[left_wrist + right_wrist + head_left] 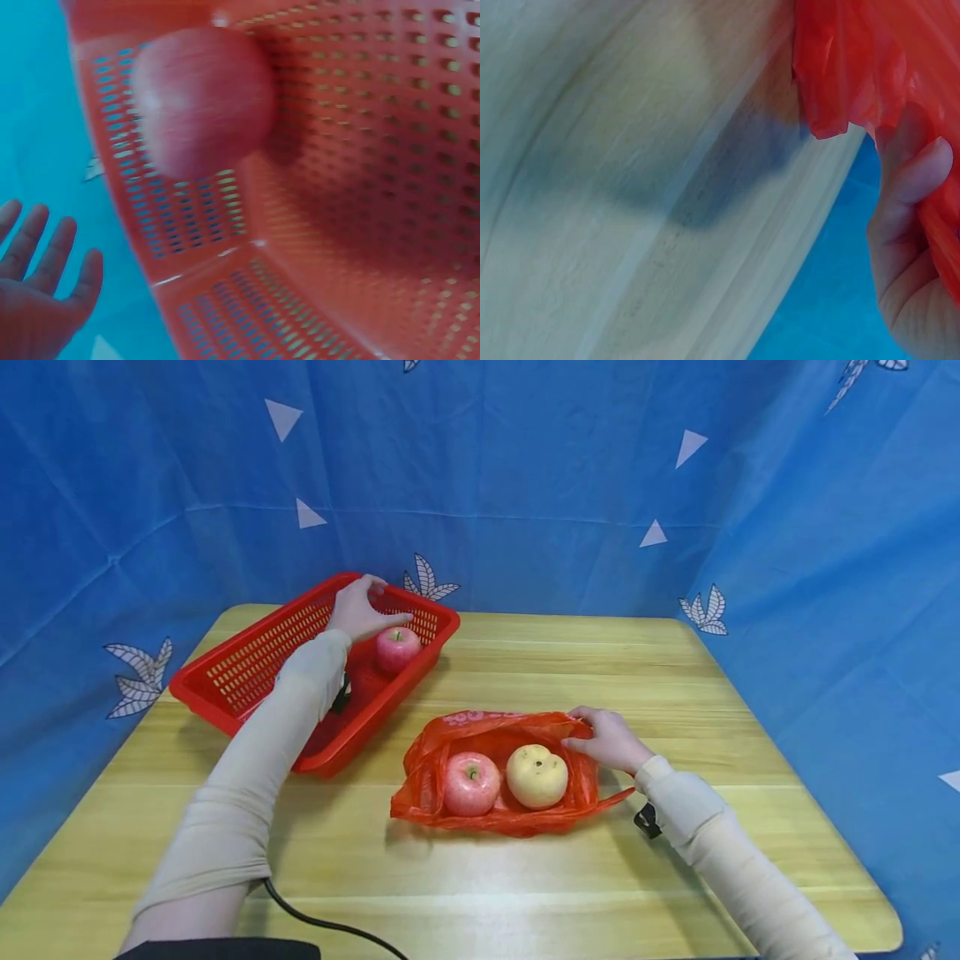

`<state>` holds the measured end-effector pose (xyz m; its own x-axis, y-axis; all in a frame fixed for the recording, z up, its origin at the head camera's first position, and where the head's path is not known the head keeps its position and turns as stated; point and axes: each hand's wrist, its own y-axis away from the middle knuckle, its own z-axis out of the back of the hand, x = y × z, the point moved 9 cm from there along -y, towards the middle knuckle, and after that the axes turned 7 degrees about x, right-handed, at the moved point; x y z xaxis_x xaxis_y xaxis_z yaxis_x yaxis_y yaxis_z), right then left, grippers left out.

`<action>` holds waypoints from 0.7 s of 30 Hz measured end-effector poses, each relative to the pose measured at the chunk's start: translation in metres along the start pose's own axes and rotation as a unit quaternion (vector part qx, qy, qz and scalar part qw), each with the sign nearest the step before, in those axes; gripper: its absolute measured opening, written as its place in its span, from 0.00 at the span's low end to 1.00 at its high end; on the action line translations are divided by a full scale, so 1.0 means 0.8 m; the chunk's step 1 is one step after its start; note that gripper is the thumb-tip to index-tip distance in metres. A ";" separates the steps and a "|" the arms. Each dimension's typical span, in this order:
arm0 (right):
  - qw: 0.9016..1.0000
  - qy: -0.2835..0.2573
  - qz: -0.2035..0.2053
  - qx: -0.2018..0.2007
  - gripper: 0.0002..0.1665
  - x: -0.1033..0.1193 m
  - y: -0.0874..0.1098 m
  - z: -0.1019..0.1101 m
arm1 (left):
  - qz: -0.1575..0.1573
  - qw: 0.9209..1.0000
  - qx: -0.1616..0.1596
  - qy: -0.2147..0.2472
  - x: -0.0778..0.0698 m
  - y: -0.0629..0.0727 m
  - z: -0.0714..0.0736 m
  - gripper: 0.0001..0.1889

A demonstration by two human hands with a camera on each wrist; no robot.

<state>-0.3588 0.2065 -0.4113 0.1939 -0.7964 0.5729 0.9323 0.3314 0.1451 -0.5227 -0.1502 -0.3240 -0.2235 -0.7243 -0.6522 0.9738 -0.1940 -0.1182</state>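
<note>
My left hand [361, 610] hovers over the far end of a red plastic basket [352, 747], its fingers spread and holding nothing. Just below the thumb, a red apple [398, 649] lies inside; the left wrist view shows this apple [206, 105] against the slotted wall, with the loose fingers [46, 247] off to the side. My right hand [609, 741] pinches the right edge of a red plastic bag [423, 760] between thumb and fingers. In its open mouth sit another red apple [472, 784] and a pale yellow, round fruit [537, 777], side by side.
Both containers stand on a light wooden table [487, 893], the basket left of and behind the bag. A blue patterned cloth [525, 460] hangs around the table's back and sides. A black cable [330, 925] runs from near the left forearm to the front edge.
</note>
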 end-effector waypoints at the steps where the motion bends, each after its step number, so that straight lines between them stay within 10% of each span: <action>1: 1.000 -0.001 -0.001 0.000 0.26 0.000 0.001 -0.001 | 0.005 1.000 0.010 -0.002 0.005 -0.002 -0.008 0.40; 9: 1.000 -0.005 0.005 -0.001 0.26 0.002 0.009 -0.008 | 0.052 0.992 0.096 -0.054 0.048 -0.011 -0.061 0.48; 21: 1.000 -0.011 0.011 0.006 0.24 0.010 0.017 -0.012 | 0.087 0.984 0.134 -0.074 0.071 0.002 -0.065 0.49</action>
<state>-0.3419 0.1999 -0.4127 0.2076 -0.7770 0.5943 0.9242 0.3549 0.1412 -0.5320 -0.1570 -0.4001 -0.0778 -0.8466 -0.5265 0.9567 -0.2120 0.1995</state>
